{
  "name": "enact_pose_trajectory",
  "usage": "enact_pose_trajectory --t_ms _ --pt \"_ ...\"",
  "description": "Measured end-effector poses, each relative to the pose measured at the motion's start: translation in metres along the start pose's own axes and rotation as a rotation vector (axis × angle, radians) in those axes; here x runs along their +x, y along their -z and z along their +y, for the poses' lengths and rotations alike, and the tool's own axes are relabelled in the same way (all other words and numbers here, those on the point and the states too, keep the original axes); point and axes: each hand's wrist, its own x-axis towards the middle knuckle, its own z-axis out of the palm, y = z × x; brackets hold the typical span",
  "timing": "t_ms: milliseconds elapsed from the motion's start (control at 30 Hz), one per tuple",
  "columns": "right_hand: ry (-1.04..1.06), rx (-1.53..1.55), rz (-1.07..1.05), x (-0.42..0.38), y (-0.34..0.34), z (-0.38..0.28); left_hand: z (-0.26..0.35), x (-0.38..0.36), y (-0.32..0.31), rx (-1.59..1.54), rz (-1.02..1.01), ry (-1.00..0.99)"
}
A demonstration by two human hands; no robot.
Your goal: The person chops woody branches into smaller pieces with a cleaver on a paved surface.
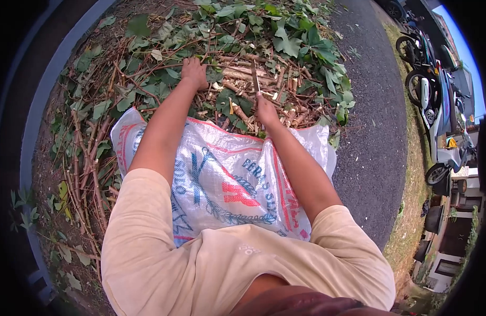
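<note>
My left hand [194,72] is closed round a thin stem at the edge of the leafy branches [148,68]. In my right hand [266,109] is the handle of a knife [255,78], its long blade pointing away from me. Under and around the blade lie cut stem pieces [243,73], pale at their cut ends. A white woven sack [227,179] with blue and red print is spread in front of my body, below both forearms.
Long bare stems [87,168] lie on the soil at the left. An asphalt path [367,137] runs along the right. Beyond it are a grass strip [406,158], parked motorbikes [430,100] and a building [451,253].
</note>
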Motion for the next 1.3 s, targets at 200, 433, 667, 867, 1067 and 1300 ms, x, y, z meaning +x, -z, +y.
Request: enact_pose_trajectory --t_ms 200,433,667,867,1067,1300 --pt "0.338 -0.088 0.238 -0.03 0.001 -0.037 0.002 -0.014 0.03 -0.109 -0.039 -0.019" --pt "0.537 -0.067 0.364 -0.05 -0.001 -0.074 0.007 -0.017 0.031 -0.107 -0.066 -0.04" --pt "-0.086 0.121 0.009 -0.007 0.0 -0.019 0.006 -0.014 0.011 -0.092 -0.001 -0.039" --pt "0.366 0.066 0.203 -0.026 0.003 -0.056 0.002 -0.018 0.018 -0.088 -0.036 -0.059" --pt "0.554 -0.213 0.361 -0.026 -0.008 -0.045 0.005 -0.014 0.002 -0.073 0.041 -0.077" --pt "-0.064 -0.066 -0.033 0.003 0.033 -0.019 0.004 -0.017 0.014 -0.109 -0.034 -0.06"
